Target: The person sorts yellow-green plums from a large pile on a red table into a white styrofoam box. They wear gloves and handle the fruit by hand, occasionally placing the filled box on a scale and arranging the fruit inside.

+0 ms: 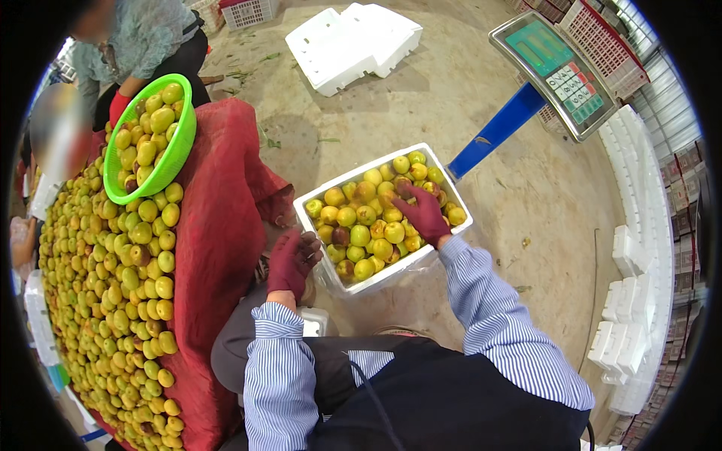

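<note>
A white foam box (385,276), lined with clear plastic film, stands on the floor in front of me. It is filled with yellow-green jujubes (361,235), some blotched brown. My right hand (424,216), in a maroon glove with the fingertips uncovered, reaches over the box's right part. Its fingers are apart and touch the top fruit; no fruit is plainly gripped. Just outside the left corner of the box is my left hand (293,260), gloved alike, its fingers loosely spread and holding nothing.
Left, a large jujube heap (118,304) lies beside red cloth (217,186). A person's red-gloved hand (119,107) is at a green basket (186,138) of jujubes. A weighing scale's display (555,73) on a blue post (496,131) rises behind the box. Foam lids (355,48) lie beyond.
</note>
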`<control>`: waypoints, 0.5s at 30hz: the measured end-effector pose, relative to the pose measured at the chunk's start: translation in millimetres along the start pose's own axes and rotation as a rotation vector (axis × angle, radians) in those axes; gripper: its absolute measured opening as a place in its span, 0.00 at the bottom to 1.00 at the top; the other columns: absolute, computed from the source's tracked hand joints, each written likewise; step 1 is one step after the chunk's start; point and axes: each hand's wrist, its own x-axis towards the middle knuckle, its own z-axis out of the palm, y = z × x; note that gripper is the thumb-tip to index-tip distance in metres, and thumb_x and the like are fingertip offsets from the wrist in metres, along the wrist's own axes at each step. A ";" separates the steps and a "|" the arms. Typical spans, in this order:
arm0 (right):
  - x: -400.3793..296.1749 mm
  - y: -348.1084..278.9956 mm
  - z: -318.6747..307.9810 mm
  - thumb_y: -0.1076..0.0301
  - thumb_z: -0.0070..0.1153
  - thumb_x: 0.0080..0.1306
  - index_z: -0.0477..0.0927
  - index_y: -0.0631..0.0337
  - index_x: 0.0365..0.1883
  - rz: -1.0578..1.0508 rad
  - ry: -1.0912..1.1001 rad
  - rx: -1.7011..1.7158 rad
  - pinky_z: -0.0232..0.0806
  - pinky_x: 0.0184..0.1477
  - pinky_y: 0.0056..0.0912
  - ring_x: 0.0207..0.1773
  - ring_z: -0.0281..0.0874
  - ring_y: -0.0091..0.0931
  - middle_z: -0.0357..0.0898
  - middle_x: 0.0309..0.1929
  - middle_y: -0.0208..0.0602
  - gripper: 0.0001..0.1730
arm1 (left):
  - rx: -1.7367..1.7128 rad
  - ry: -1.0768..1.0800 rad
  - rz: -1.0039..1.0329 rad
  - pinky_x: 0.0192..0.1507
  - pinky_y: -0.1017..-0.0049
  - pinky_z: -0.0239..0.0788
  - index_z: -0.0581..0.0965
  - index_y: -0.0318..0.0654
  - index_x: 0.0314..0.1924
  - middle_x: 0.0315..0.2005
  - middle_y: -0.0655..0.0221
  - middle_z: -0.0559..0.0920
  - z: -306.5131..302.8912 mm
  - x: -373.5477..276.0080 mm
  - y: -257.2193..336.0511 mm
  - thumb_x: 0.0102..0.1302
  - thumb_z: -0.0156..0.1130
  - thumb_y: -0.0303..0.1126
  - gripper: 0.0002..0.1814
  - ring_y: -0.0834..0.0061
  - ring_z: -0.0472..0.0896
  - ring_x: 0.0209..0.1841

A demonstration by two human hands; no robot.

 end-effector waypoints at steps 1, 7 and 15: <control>-13.8 -1.1 -2.0 0.61 0.61 0.55 0.76 0.68 0.41 0.152 -0.079 0.190 0.66 0.45 0.33 0.45 0.73 0.31 0.75 0.41 0.40 0.21 | 0.028 -0.022 -0.015 0.35 0.72 0.72 0.70 0.43 0.44 0.33 0.69 0.77 -1.8 0.5 -2.6 0.63 0.57 0.39 0.13 0.73 0.77 0.35; -87.0 48.2 13.7 0.63 0.57 0.59 0.68 0.66 0.53 0.086 -0.323 0.222 0.65 0.47 0.28 0.45 0.70 0.25 0.72 0.41 0.36 0.26 | 0.199 -0.022 -0.084 0.31 0.76 0.72 0.70 0.42 0.41 0.29 0.71 0.77 9.0 -11.3 -15.7 0.63 0.57 0.38 0.11 0.76 0.77 0.29; -88.7 -34.3 70.5 0.66 0.60 0.56 0.59 0.61 0.60 -0.219 -0.342 0.316 0.57 0.61 0.32 0.59 0.63 0.29 0.65 0.56 0.40 0.35 | 0.189 -0.287 -0.228 0.36 0.73 0.72 0.70 0.42 0.51 0.39 0.68 0.75 21.7 -25.7 -20.0 0.66 0.53 0.39 0.16 0.75 0.76 0.37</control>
